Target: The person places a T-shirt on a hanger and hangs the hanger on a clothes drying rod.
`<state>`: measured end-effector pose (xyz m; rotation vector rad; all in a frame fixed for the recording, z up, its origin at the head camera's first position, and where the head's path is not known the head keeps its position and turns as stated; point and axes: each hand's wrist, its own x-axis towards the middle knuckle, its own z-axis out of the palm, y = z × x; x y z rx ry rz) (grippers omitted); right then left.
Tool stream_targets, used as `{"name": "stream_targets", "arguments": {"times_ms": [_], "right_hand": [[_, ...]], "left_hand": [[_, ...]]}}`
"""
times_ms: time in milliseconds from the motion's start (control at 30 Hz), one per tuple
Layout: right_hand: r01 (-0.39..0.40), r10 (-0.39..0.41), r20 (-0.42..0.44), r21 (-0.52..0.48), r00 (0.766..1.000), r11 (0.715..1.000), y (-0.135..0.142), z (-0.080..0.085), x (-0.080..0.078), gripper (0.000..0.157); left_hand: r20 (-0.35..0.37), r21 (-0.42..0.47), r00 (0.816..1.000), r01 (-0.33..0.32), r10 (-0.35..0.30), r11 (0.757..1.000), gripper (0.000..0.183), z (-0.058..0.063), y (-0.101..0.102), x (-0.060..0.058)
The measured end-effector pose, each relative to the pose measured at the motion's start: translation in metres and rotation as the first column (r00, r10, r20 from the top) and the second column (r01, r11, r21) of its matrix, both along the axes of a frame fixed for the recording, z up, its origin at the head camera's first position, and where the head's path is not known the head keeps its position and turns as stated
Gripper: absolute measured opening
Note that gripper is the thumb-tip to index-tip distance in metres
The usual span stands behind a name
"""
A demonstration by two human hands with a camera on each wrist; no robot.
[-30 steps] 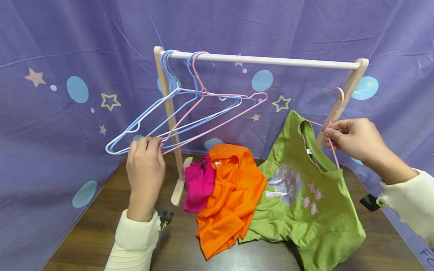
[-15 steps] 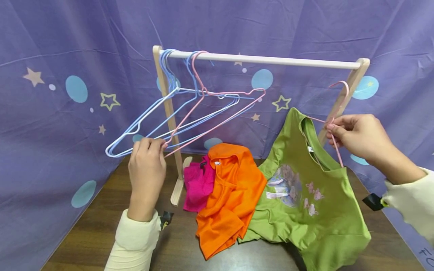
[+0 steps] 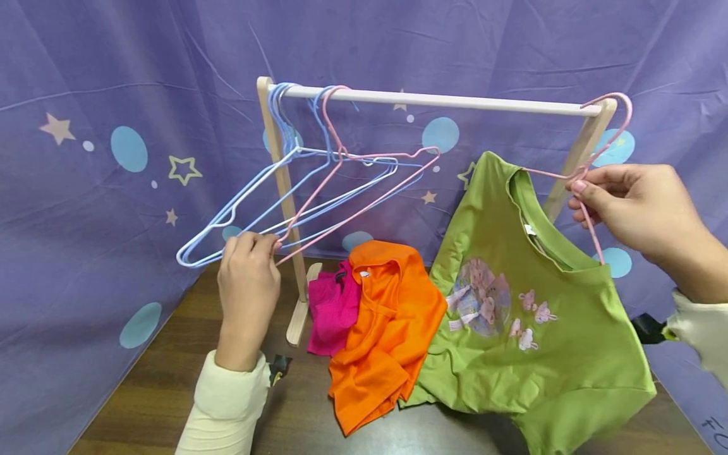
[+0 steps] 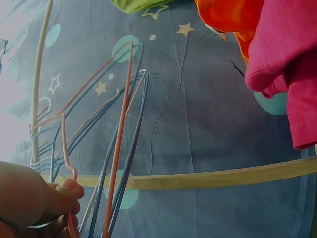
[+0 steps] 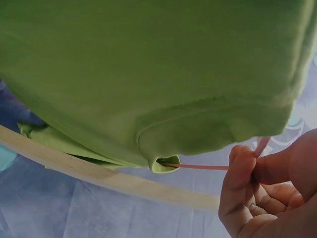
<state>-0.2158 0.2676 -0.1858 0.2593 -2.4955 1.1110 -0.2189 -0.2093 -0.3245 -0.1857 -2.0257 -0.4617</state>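
Note:
My right hand point(image 3: 643, 202) pinches a pink hanger point(image 3: 594, 235) just below its hook. A green T-shirt point(image 3: 546, 373) with bunny prints hangs from that hanger, its lower part still on the table. The hook's tip overlaps the right end of the rack's white rail point(image 3: 455, 101) in the head view. At the left, my left hand point(image 3: 248, 284) pinches the lower corner of another pink hanger point(image 3: 318, 191), whose hook sits over the rail. In the right wrist view the hanger's arm point(image 5: 200, 166) runs into the shirt's neck opening.
Several blue and white hangers point(image 3: 258, 180) hang at the rail's left end. An orange shirt point(image 3: 392, 328) and a magenta garment point(image 3: 332, 313) lie on the wooden table point(image 3: 153, 379) between my hands. The rack's right post point(image 3: 580, 151) stands behind the green shirt. A purple curtain point(image 3: 170, 38) forms the backdrop.
My right hand has lifted the pink hanger with the green T-shirt up and to the right, bringing the hook to rail height. The left hand has barely moved.

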Motion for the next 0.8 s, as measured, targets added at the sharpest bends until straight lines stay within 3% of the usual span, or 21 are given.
{"name": "stream_targets", "arguments": {"times_ms": [67,333,633,800], "right_hand": [[0.0,0.0,-0.004,-0.018,1.0,1.0,0.002,0.003,0.0,0.027],[-0.033,0.036,0.045,-0.073,0.998,0.997,0.01,0.016,-0.009,0.018],[-0.012,0.008,0.114,0.032,0.993,0.999,0.008,0.026,-0.02,0.016],[-0.014,0.009,0.146,0.034,0.989,0.999,0.005,0.027,-0.023,0.019]], "left_hand": [[-0.016,-0.002,1.0,0.0,0.0,1.0,0.012,0.0,0.0,0.0],[-0.073,0.031,0.997,-0.012,0.014,0.999,0.011,-0.001,0.004,-0.001],[-0.139,0.032,0.99,-0.019,0.024,0.999,0.012,-0.004,0.012,-0.002],[-0.193,0.051,0.981,-0.006,0.016,0.999,0.008,-0.005,0.017,-0.002]]}}
